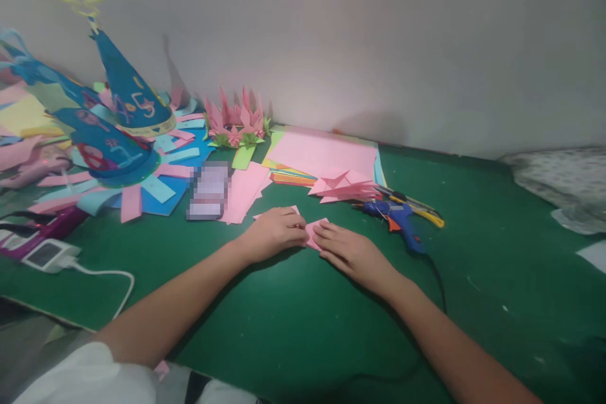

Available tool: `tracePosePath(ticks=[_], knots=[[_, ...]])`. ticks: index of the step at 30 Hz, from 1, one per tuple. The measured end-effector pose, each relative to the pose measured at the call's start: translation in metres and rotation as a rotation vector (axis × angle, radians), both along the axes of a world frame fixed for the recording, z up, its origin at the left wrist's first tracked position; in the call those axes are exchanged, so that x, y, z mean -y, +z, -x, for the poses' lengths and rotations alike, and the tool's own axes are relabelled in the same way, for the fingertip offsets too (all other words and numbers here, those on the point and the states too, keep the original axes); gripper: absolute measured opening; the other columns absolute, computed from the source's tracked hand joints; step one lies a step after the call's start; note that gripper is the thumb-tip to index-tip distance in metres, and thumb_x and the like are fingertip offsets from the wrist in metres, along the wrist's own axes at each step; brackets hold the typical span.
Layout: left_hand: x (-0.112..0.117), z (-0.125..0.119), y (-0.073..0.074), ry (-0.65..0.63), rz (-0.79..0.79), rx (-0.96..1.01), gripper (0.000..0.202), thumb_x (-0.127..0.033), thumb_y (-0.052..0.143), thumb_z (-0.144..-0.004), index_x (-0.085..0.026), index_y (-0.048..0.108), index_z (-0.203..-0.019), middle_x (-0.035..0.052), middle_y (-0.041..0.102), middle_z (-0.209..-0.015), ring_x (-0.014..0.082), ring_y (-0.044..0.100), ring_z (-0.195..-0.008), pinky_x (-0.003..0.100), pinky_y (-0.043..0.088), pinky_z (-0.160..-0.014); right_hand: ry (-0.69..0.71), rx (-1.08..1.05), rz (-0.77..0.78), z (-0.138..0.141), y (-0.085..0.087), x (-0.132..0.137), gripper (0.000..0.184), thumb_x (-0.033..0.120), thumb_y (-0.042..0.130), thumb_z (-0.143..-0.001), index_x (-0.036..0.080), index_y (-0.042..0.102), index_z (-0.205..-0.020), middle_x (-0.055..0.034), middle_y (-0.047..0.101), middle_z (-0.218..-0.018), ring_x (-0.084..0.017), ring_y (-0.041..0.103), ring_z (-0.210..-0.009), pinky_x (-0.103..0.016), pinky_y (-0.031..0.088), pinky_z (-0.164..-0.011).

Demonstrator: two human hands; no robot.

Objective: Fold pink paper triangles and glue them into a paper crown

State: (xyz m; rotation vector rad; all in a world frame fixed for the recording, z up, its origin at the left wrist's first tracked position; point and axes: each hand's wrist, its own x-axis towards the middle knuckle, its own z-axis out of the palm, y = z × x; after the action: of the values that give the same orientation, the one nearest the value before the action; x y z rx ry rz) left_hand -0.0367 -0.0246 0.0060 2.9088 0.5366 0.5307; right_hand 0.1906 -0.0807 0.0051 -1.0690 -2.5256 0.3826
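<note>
Fingers of the right hand (353,252) are laid near-flat and extended on a pink paper piece (311,237), located on the green table (293,328) between both hands; its left edge is met by the left hand (274,237), fingers curled, pinch cannot be told; blue glue gun (403,222) is seen at right.

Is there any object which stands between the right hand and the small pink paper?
Nothing visible does: the right hand rests its fingers directly on the small pink paper. The blue glue gun lies off to the right, out of the way.
</note>
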Motion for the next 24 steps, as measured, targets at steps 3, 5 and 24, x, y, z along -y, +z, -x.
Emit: tracePosePath(ticks=[3,5,24], knots=[[0.003,0.001,0.006,0.005,-0.055,-0.088,0.027,-0.023,0.037,-0.095,-0.018,0.062,-0.087,0.0052,0.063,-0.088,0.0154,0.055,-0.083,0.027,0.041,-0.074,-0.001,0.027,-0.008,0.0,0.001,0.0,0.033,0.023,0.047,-0.09,0.021,0.059,-0.121,-0.0067,0.056,-0.128,-0.023,0.046,-0.124,-0.043,0.039,-0.105],[0.004,0.002,0.008,0.004,-0.063,-0.126,0.025,-0.02,0.037,-0.095,-0.018,0.061,-0.09,0.0055,0.063,-0.089,0.0153,0.056,-0.082,0.027,0.041,-0.075,-0.002,0.044,-0.02,0.001,0.002,0.0,0.034,0.023,0.046,-0.091,0.019,0.059,-0.122,-0.008,0.055,-0.129,-0.023,0.046,-0.124,-0.043,0.039,-0.105],[0.039,0.001,0.024,0.109,0.077,-0.194,0.028,-0.033,0.043,-0.091,-0.02,0.06,-0.11,0.0098,0.053,-0.096,0.024,0.048,-0.096,0.036,0.044,-0.081,0.048,0.097,-0.191,0.0,-0.003,-0.002,0.029,0.022,0.045,-0.091,0.016,0.063,-0.113,-0.0091,0.06,-0.123,-0.023,0.051,-0.12,-0.041,0.044,-0.101]])
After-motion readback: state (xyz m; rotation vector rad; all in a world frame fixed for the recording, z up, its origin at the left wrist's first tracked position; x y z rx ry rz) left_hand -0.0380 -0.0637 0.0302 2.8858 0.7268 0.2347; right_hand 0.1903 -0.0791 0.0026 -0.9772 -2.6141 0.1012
